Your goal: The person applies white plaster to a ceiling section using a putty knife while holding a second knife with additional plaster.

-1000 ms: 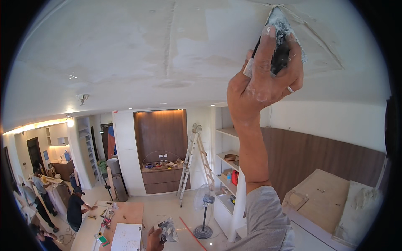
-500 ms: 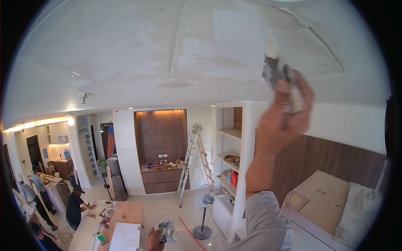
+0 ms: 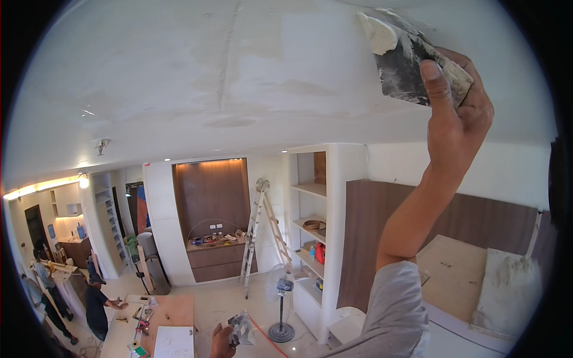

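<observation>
My right hand (image 3: 456, 119) is raised overhead and shut on a wide putty knife (image 3: 406, 59). The dark, smeared blade carries a lump of white filler (image 3: 379, 33) at its far corner, at or just under the patched white ceiling (image 3: 239, 71). My grey sleeve runs down to the lower right. Far below, at the bottom edge, my left hand (image 3: 219, 345) grips a small filler-smeared tool (image 3: 242, 328); what kind it is I cannot tell.
Below stand a folding ladder (image 3: 259, 232), a pedestal fan (image 3: 280, 298) and white open shelves (image 3: 310, 227). A worktable with tools and paper (image 3: 161, 322) is at lower left, with other people (image 3: 95, 304) beside it. A plywood board (image 3: 453, 274) lies at right.
My right hand dropped away from the ceiling, turned the knife, and has come back up farther right with the blade near the ceiling. My left hand stayed low.
</observation>
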Available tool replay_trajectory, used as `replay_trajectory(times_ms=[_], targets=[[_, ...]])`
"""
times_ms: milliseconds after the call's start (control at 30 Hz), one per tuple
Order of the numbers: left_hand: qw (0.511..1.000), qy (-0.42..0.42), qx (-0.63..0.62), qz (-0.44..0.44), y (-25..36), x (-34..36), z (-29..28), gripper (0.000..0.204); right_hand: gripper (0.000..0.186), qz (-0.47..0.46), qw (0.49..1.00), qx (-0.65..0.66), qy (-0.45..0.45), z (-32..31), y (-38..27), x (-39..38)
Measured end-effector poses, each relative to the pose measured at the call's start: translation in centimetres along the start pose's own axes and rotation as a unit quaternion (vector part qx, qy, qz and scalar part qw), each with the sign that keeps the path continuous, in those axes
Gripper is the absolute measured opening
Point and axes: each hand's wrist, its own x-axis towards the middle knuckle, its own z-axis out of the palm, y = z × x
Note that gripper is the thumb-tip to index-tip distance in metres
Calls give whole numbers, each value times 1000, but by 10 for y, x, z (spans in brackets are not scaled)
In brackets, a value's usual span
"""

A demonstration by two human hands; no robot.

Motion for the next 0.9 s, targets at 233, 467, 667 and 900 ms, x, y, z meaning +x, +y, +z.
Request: replay_trajectory(times_ms=[233, 467, 667, 900], targets=[[999, -36, 34, -9, 2, -6, 18, 19, 36, 2, 1000, -28, 9, -12, 1, 16], [998, -35, 33, -28, 2, -12, 24, 14, 36, 14, 999, -29, 19, -22, 3, 28], [998, -33, 43, -31, 3, -14, 23, 15, 30, -18, 995, -77, 67, -25, 8, 29], [999, -4, 30, -32, 1, -18, 31, 15, 31, -79, 986, 75, 127, -30, 28, 3]])
